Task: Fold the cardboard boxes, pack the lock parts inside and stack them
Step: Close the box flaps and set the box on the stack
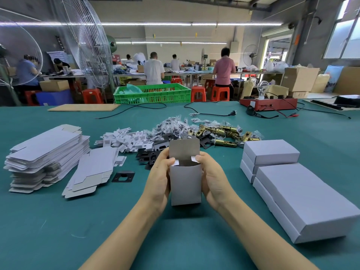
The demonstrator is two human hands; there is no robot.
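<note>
Standing upright, open-topped white box (186,184), lid flap raised, both hands (159,178) clamped around it.

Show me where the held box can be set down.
Bare green mat lies left of the forearms, below the flat white carton stacks. Crowded: the brass latch pile behind the open white box, and closed white boxes right.

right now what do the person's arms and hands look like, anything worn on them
Both forearms are bare from the bottom edge of the picture up to the wrists: no sleeves show. The left hand and the right hand wear no gloves, and no watch, bracelet or ring shows on the visible sides. The fingernails look short and unpainted. No markings are visible.
</note>
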